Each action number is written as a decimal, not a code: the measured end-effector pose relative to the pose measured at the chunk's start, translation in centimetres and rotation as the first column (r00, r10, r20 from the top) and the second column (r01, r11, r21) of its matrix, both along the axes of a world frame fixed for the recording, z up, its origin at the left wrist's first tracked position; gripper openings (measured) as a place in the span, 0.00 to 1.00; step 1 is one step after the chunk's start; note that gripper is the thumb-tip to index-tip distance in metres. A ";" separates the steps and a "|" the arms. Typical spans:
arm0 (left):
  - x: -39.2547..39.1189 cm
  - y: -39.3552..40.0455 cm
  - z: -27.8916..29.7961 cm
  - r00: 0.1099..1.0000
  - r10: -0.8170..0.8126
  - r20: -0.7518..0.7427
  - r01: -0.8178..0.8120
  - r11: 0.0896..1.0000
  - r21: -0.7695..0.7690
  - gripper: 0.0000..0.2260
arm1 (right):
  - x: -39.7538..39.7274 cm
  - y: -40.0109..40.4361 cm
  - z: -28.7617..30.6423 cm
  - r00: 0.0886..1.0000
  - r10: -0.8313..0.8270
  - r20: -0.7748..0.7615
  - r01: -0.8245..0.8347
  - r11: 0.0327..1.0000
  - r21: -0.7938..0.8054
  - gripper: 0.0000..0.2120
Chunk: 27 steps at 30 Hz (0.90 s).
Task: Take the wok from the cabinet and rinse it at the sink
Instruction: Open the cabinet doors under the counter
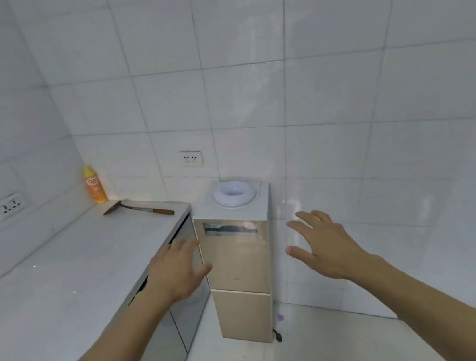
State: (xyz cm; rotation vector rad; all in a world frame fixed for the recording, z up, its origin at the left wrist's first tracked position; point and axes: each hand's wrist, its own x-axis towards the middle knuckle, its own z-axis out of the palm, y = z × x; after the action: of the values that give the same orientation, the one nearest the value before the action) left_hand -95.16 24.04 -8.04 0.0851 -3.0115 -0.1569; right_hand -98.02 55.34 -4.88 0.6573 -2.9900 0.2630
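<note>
- While both hands are free, the step in hand, as I judge, is to reach the cabinet (184, 313) under the worktop (63, 279).
- Head view: the left hand (179, 273) hovers at the worktop's front edge, its grip released, fingers spread; the right hand (324, 244) is well apart from the worktop, also released and holding nothing.
- To do it well, pull a door near its free edge and look inside first.
- Neither wok nor sink is visible, so I cannot describe the wok.

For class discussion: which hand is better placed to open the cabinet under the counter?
Probably the left hand: it hovers open right at the cabinet doors below the counter. The right hand is beyond the water dispenser.
</note>
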 end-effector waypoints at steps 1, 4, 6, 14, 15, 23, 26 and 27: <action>-0.5 -0.7 -0.2 0.999 0.035 0.014 -0.035 0.999 0.001 0.28 | -1.6 -1.0 -0.1 0.999 0.038 0.006 -0.038 0.999 -0.002 0.40; -2.2 -3.6 -1.0 0.990 0.139 0.039 -0.139 0.990 0.002 0.28 | -6.4 -4.5 -1.1 0.989 0.144 0.016 -0.144 0.990 -0.006 0.42; -3.7 -5.9 -1.5 0.979 0.198 0.047 -0.199 0.980 0.016 0.29 | -9.7 -7.2 -1.8 0.979 0.201 0.027 -0.202 0.979 0.002 0.42; -11.3 -14.9 -4.6 0.936 0.351 0.035 -0.353 0.932 0.079 0.29 | -21.1 -18.5 -3.5 0.933 0.358 0.043 -0.359 0.933 0.004 0.40; -12.2 -15.8 -4.8 0.932 0.362 0.035 -0.363 0.927 0.094 0.29 | -22.4 -19.8 -3.4 0.924 0.380 0.046 -0.381 0.924 0.008 0.38; -16.6 -22.8 -6.2 0.847 0.528 0.057 -0.531 0.843 0.088 0.29 | -30.9 -30.2 -4.7 0.849 0.525 0.058 -0.515 0.847 -0.129 0.43; -17.1 -25.2 -6.8 0.787 0.613 0.061 -0.616 0.785 0.062 0.27 | -33.6 -33.4 -6.8 0.795 0.597 0.109 -0.582 0.801 -0.141 0.46; -17.2 -25.8 -7.2 0.760 0.647 0.068 -0.650 0.757 0.065 0.27 | -34.5 -34.5 -7.7 0.775 0.619 0.125 -0.606 0.785 -0.131 0.45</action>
State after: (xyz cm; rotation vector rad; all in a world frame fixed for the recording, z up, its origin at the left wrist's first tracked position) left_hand -112.39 -1.78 -15.20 1.1384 -2.8024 -0.2080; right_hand -132.56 20.82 -12.54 1.6700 -2.7708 0.4901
